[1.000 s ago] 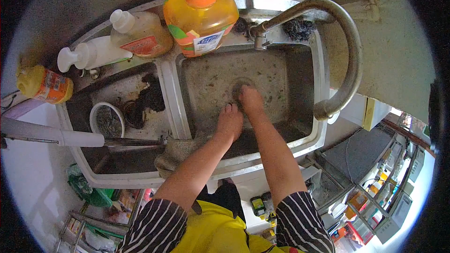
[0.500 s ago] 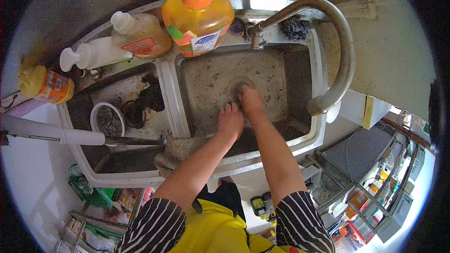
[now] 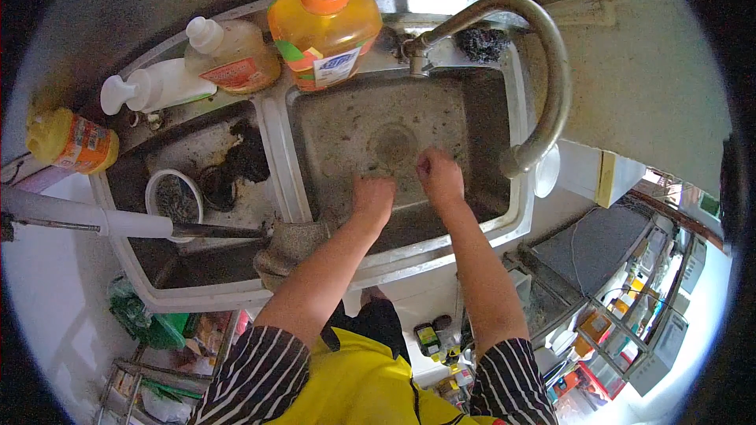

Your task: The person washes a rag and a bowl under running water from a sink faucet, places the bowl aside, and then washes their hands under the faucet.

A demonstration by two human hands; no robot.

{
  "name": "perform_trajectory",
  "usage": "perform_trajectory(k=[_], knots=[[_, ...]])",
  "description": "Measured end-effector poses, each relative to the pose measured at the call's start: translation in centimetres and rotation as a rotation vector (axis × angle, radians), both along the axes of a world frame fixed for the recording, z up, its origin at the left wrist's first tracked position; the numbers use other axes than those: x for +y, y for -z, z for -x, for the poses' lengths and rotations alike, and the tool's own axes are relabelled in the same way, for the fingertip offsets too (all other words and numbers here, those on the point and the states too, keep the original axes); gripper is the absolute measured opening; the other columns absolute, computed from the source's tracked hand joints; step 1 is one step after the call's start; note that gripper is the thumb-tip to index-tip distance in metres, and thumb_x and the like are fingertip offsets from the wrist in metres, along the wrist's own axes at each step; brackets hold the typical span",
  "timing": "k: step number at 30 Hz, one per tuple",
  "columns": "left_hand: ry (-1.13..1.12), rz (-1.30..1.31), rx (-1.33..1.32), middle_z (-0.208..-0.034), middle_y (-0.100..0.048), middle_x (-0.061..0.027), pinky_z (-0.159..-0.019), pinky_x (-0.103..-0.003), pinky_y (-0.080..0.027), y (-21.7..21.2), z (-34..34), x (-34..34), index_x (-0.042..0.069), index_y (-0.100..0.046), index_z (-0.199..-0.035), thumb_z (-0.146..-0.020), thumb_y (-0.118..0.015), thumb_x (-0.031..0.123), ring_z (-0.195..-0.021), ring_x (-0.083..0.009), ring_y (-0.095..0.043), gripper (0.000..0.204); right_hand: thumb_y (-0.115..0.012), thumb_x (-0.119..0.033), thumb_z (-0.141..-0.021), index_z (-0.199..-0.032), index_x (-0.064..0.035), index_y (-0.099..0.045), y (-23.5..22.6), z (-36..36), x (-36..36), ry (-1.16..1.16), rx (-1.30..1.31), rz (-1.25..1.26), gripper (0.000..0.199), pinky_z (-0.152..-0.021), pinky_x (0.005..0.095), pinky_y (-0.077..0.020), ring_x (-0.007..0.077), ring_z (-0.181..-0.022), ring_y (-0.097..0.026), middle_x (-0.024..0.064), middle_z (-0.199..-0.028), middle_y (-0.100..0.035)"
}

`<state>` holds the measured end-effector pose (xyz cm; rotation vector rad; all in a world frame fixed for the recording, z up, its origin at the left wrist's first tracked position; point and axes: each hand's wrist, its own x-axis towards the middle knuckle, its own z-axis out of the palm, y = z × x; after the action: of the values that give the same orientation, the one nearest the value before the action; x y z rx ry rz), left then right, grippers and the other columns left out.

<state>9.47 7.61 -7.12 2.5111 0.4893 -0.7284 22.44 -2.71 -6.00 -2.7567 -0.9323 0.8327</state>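
Note:
Both hands are low inside the right basin (image 3: 492, 161) of a grey double sink. My left hand (image 3: 372, 198) is over the front left of the basin floor, its fingers curled in; small dark bits show beside the fingertips. Apart from it, to the right, my right hand (image 3: 441, 177) is closed with the thumb against the fingers. Whatever either hand may hold is hidden. The round drain (image 3: 392, 145) lies uncovered just behind the hands, with dark specks around it. A curved metal faucet (image 3: 561, 71) arches over the basin's right side.
Along the back rim stand an orange-capped bottle of yellow liquid (image 3: 327, 35), two pump bottles, and a dark scouring pad (image 3: 482, 45). A yellow jar (image 3: 72, 140) is at far left. The left basin contains a white round strainer (image 3: 175, 194); a grey cloth (image 3: 293, 250) drapes over the front divider.
My hands have pulled back from the drain and moved apart, the left toward the front left, the right slightly right. The drain is now exposed, and fewer bits show around it.

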Motion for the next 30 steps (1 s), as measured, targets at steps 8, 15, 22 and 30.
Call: perform_trajectory(k=[8,15,22,30], knots=[[-0.087,-0.036,-0.146,-0.091,-0.068,-0.0128,-0.096,-0.053,-0.041,-1.5,1.6,-0.5,0.006,-0.067,-0.104,-0.085,-0.055,0.013,-0.094,-0.0291,-0.065,0.023,-0.062,-0.021,-0.086,-0.096,-0.0071,-0.068,-7.9,2.1,-6.0,0.086,0.008,-0.082,0.019,-0.080,0.0457,-0.0487,0.0356,-0.095,-0.061,0.0167,-0.090,-0.066],[-0.274,0.099,-0.165,-0.104,-0.065,-0.0150,-0.088,-0.046,-0.047,-5.7,2.9,-1.2,0.005,-0.066,-0.104,-0.081,-0.060,0.011,-0.104,-0.0333,-0.058,0.024,-0.063,-0.021,-0.086,-0.089,-0.0041,-0.068,-8.8,2.6,-9.3,0.026,-0.200,-0.355,0.018,-0.084,0.0426,-0.0482,0.0329,-0.093,-0.061,0.0154,-0.095,-0.065],[-0.571,0.082,-0.579,-0.105,-0.061,-0.0170,-0.088,-0.044,-0.045,-8.2,9.0,-5.1,0.003,-0.060,-0.106,-0.084,-0.062,0.015,-0.101,-0.0372,-0.056,0.025,-0.058,-0.022,-0.087,-0.088,-0.0070,-0.066,-6.5,2.8,-11.2,-0.167,-0.220,-0.356,0.017,-0.083,0.0439,-0.0458,0.0319,-0.088,-0.061,0.0121,-0.090,-0.066],[-0.470,-0.302,-0.738,-0.109,-0.057,-0.0105,-0.099,-0.047,-0.037,-8.4,9.8,-7.5,0.006,-0.059,-0.104,-0.084,-0.062,0.017,-0.106,-0.0318,-0.052,0.022,-0.061,-0.017,-0.085,-0.090,-0.0081,-0.065,-6.2,3.2,-11.8,-0.150,-0.426,-0.598,0.011,-0.083,0.0433,-0.0468,0.0317,-0.090,-0.060,0.0107,-0.091,-0.065]])
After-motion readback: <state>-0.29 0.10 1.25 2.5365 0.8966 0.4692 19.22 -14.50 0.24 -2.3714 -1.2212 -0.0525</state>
